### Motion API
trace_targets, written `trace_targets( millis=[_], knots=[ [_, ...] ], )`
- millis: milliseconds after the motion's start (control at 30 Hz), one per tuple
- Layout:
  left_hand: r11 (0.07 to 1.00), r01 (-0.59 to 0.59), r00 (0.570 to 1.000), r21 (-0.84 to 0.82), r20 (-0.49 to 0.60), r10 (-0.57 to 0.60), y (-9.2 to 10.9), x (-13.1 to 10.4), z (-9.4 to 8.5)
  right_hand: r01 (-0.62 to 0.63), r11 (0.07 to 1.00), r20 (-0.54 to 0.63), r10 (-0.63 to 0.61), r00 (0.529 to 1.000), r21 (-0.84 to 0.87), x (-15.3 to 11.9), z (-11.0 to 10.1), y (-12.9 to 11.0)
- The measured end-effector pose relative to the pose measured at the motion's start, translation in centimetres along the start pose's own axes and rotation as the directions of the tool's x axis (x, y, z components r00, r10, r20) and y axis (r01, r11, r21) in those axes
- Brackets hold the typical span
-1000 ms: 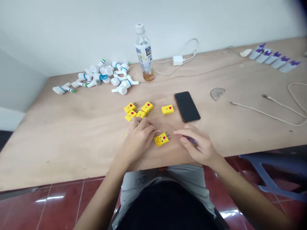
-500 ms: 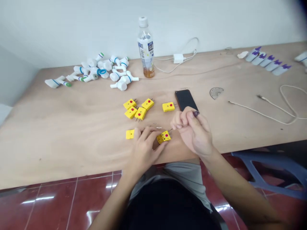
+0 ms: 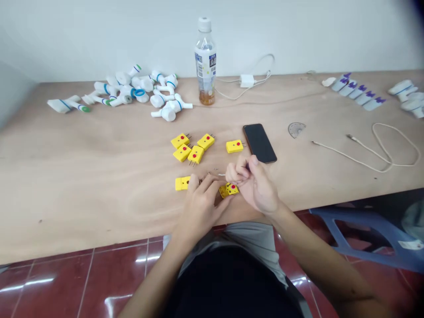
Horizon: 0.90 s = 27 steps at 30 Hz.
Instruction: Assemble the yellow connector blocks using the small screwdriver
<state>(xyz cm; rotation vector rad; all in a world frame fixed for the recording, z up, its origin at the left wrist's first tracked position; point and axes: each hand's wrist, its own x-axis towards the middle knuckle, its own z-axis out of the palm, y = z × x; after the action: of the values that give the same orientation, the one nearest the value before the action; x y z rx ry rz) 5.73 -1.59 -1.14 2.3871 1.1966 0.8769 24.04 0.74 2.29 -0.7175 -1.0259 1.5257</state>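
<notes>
Near the table's front, my left hand (image 3: 204, 201) has its fingers around an opened yellow connector (image 3: 229, 190) with a red dot, pressing it on the wood. My right hand (image 3: 256, 185) is curled just above and right of that connector, thumb against fingers, around a small dark tool mostly hidden by them. Left of my left fingers lies a yellow piece (image 3: 182, 183), partly covered. Tiny metal bits (image 3: 216, 168) lie behind the hands. Several closed yellow connectors (image 3: 196, 154) with pins are grouped farther back, and a single one (image 3: 234, 146) lies beside the phone.
A black phone (image 3: 260, 142) lies behind my right hand. Farther back are a bottle (image 3: 206, 66), white-and-blue parts (image 3: 127, 90), a white adapter (image 3: 246, 81), a protractor (image 3: 296, 129), purple-topped pieces (image 3: 357, 92) and a white cable (image 3: 357, 154). A blue stool (image 3: 364, 229) stands at right.
My right hand has come slightly left, closer over the opened connector, and the dark tool shows less. My left hand stays on the connector. The whole view has shifted a little.
</notes>
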Motion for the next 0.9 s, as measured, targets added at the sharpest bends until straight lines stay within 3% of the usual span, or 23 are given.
trace_targets(
  millis=[167,700,900],
  knots=[
    [1.000,-0.015,1.000,-0.012,-0.004,0.015,-0.15,-0.12,0.06,0.022,0.998,-0.023,-0.023,0.999,-0.054,-0.11,0.01,0.07],
    [1.000,0.013,1.000,-0.025,0.015,-0.013,-0.20,-0.11,0.09,0.022,1.000,-0.041,-0.021,0.999,0.016,0.10,0.00,-0.71],
    [1.000,0.007,1.000,-0.015,0.018,-0.007,-0.15,-0.04,-0.03,0.019,0.998,-0.043,-0.021,0.999,-0.052,-0.06,-0.44,-0.71]
  ],
)
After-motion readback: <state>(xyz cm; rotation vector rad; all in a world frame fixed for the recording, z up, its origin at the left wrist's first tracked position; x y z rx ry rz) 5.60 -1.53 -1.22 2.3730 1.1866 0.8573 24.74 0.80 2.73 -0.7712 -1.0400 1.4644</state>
